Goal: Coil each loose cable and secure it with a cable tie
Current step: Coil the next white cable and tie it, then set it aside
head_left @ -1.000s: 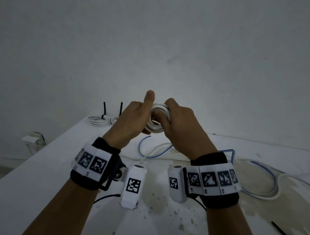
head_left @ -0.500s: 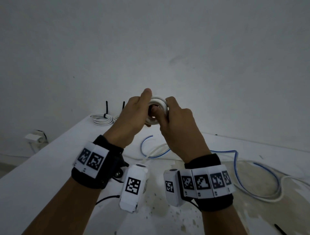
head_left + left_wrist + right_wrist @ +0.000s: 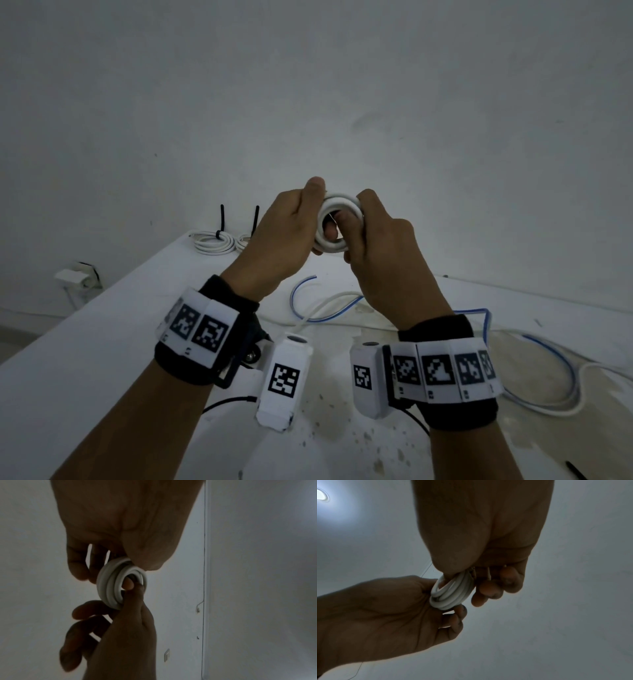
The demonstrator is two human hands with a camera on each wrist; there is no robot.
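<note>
Fingers of both hands: curled round one white cable coil, raised above the tabletop. Left hand: thumb laid over the coil's top edge, a fingertip showing through the centre hole. Right hand: thumb hooked into the hole, remaining fingers closed on the outer turns. Loose tail of the same cable: hangs from the fingers down to the tabletop. Blue cable: lies loose below and right of the fingers. Tied coils, black ties upright: beyond the fingers, to their left.
</note>
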